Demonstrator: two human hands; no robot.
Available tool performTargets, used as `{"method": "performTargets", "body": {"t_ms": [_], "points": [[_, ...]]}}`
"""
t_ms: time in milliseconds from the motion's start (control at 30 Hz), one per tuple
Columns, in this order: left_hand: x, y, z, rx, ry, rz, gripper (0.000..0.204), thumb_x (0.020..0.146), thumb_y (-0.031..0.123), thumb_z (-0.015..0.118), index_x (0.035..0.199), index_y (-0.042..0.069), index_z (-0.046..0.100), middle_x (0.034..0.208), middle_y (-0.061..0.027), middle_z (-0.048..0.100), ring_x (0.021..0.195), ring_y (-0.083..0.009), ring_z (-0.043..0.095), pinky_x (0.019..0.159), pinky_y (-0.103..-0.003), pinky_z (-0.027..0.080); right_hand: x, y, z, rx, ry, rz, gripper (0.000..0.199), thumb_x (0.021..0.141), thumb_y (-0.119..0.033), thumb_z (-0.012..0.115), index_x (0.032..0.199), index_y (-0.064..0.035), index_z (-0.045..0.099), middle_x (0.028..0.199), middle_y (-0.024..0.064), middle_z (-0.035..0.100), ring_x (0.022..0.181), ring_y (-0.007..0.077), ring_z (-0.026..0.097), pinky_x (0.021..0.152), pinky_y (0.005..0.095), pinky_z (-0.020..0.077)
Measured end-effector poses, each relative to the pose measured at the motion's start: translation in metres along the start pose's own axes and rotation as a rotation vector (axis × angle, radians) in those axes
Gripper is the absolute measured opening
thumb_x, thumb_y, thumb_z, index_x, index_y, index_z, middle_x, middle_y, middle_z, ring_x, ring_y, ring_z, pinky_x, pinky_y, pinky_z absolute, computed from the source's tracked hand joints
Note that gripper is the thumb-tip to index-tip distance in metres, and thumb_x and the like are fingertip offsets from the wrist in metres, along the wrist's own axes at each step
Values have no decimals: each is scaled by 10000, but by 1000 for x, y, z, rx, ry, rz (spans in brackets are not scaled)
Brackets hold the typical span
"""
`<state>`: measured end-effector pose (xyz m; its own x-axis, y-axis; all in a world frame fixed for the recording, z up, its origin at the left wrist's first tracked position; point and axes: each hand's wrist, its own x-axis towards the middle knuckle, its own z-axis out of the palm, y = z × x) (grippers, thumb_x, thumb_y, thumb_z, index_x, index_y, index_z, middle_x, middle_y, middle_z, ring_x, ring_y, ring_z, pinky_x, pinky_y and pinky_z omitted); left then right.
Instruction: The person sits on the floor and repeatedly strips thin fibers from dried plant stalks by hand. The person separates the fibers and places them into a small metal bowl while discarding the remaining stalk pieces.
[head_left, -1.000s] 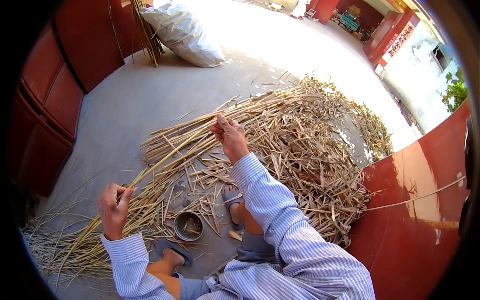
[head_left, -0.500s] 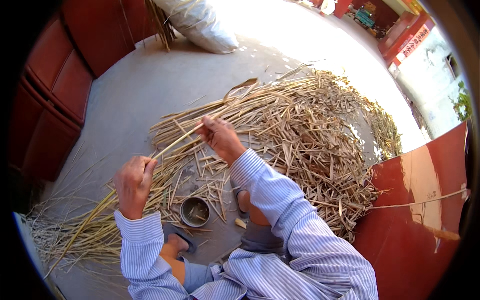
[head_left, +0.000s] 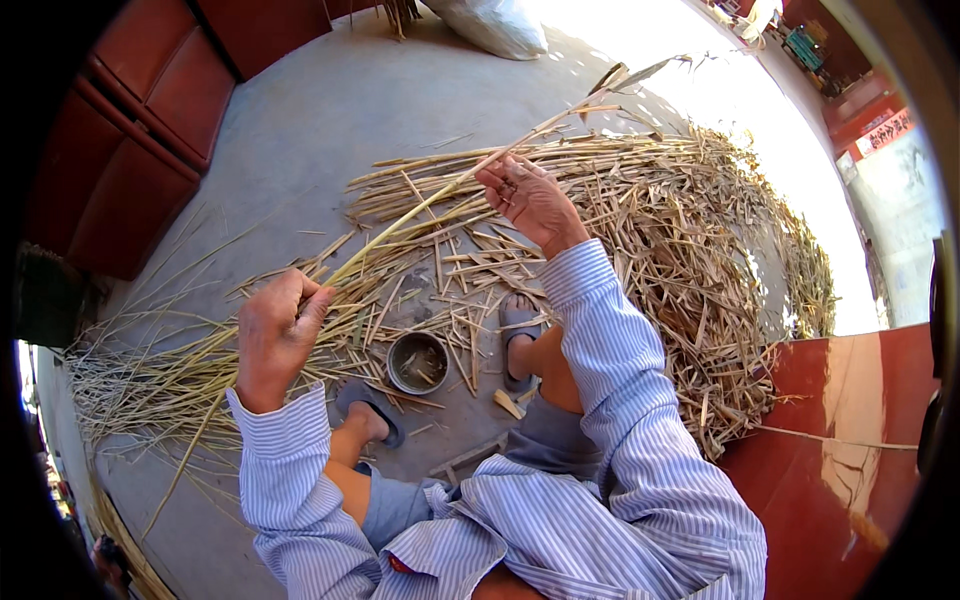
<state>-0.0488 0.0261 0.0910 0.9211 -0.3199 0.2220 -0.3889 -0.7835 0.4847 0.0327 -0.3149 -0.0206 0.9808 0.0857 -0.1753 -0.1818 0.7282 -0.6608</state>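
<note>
Between my two hands a long pale-yellow stalk (head_left: 410,215) slants up to the right, ending in a dry, leafy tip. My left hand (head_left: 278,340) is closed around its lower part, with a thinner length trailing down behind. Higher up, my right hand (head_left: 540,205) has its curled fingers against the stalk, palm partly turned up. Below lie thin peeled-looking stalks (head_left: 150,385) on the left. A large heap of dry leaves and broken stalk pieces (head_left: 680,290) spreads on the right, with longer stalks (head_left: 440,175) along its far side.
A round metal bowl (head_left: 418,362) holding liquid and scraps stands between my sandalled feet. Red padded furniture (head_left: 130,170) stands at the left, a whitish sack (head_left: 495,25) at the back. A red panel (head_left: 800,460) with a cord across it is at the right.
My right hand has moved up and away from my left, widening the gap along the stalk. Its fingers look looser. The leafy end now stands clear above the heap, and the view has shifted.
</note>
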Motion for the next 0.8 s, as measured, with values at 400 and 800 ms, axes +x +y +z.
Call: {"method": "performTargets", "body": {"t_ms": [400, 800], "points": [[-20, -12, 4, 132, 132, 139, 169, 834, 148, 715, 794, 45, 586, 694, -126, 595, 610, -333, 582, 541, -414, 428, 16, 26, 33, -211, 234, -83, 202, 917, -277, 691, 931, -80, 651, 824, 30, 704, 683, 95, 659, 561, 197, 514], [-43, -26, -34, -39, -49, -170, 152, 808, 99, 711, 875, -8, 625, 731, -126, 633, 617, -200, 613, 565, -313, 460, 18, 22, 6, -52, 190, -220, 156, 953, -227, 641, 985, -75, 627, 913, 58, 707, 737, 103, 658, 626, 212, 544]]}}
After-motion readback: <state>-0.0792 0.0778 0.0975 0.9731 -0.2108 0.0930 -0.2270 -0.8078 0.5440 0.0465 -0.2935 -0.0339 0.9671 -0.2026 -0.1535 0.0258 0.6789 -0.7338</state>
